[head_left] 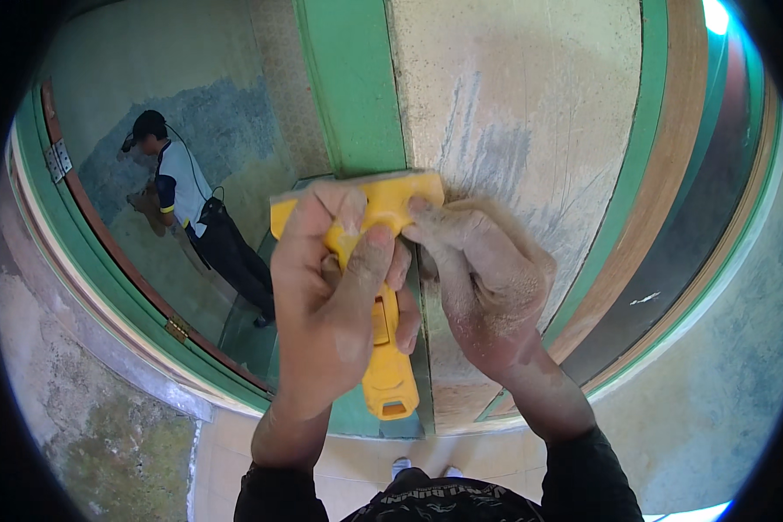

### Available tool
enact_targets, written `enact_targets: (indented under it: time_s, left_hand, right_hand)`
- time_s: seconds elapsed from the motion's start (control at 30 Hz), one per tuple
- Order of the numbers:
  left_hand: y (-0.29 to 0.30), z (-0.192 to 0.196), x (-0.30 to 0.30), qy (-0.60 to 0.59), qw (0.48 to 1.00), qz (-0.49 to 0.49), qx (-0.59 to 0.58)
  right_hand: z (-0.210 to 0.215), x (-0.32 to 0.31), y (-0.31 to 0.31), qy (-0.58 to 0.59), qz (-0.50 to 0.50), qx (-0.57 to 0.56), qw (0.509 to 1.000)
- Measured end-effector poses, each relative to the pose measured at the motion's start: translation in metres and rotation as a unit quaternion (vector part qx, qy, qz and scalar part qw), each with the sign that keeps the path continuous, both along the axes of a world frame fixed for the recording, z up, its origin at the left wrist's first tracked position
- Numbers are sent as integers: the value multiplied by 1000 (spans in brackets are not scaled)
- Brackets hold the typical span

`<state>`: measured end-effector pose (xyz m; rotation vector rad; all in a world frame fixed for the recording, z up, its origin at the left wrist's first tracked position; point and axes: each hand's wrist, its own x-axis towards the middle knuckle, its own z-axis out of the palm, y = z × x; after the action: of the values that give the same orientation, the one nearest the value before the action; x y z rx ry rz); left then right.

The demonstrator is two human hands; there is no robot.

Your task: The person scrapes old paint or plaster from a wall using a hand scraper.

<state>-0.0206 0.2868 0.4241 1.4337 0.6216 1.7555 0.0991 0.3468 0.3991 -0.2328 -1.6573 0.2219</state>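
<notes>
In front of the wall I hold up a yellow scraper [387, 383] with a wide, flat head and a long handle that has a slot at its lower end. My left hand [331, 296] is closed around the upper handle, thumb and fingers against the head. At the head's right end, my right hand [496, 278] pinches the corner, its other fingers curled inward. Pale dust coats the right hand most heavily. The scraper's edge points away from me, toward a beige wall panel [574, 104] with grey scuffs and scratches.
Green door frames [348, 87] border the panel. Through the left doorway, another person [191, 191] in a cap works at a patchy grey-blue wall [226, 104]. A brown and green frame [670, 174] curves along the right. Tiled floor [487, 452] lies below, beside my feet.
</notes>
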Motion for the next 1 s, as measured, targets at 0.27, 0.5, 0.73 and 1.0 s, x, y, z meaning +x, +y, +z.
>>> enact_targets:
  time_s: [0.27,0.5,0.73,1.0]
  left_hand:
    - [1,-7,7,-25,1000,12,4]
    - [5,-5,14,-42,998,53,4]
    - [4,-9,11,-53,997,53,-7]
    - [8,-10,8,-62,997,37,11]
  right_hand:
    - [5,1,0,20,26,11,999]
    - [-1,3,3,-11,-28,24,999]
    - [-2,1,4,3,2,23,1000]
    - [0,-1,2,-13,-29,42,999]
